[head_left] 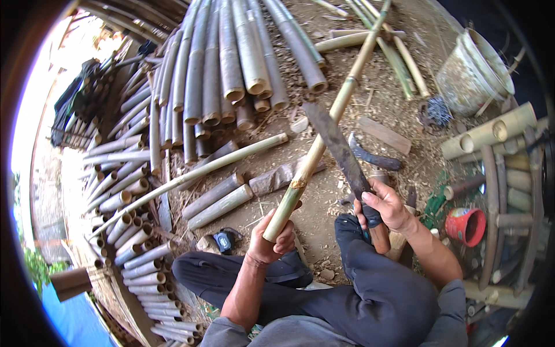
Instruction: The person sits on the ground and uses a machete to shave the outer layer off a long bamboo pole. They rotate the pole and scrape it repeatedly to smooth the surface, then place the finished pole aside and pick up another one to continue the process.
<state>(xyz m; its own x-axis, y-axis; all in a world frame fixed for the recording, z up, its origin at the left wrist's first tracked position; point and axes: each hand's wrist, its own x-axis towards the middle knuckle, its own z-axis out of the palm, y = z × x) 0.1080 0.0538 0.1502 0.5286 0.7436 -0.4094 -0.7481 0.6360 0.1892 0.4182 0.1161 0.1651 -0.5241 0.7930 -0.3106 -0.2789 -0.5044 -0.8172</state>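
Note:
My left hand (272,236) is closed around the near end of a long, thin bamboo pole (315,153), which slants up and away to the far right. A machete (338,141) with a dark, wide blade is gripped in my right hand (386,205). Its handle is wooden, with a dark wrapping near the blade. The blade points away to the left, and its far part crosses close to the pole; I cannot tell whether they touch. A knot with a pale, scraped ring shows on the pole a little beyond my left hand.
Thick bamboo poles (231,52) lie piled at the far side, with stacked shorter pieces (144,277) on the left. A curved knife (370,155) lies on the shaving-strewn ground. At right are a dirty white bucket (471,72), a red pot (465,225) and a bamboo rack (491,214).

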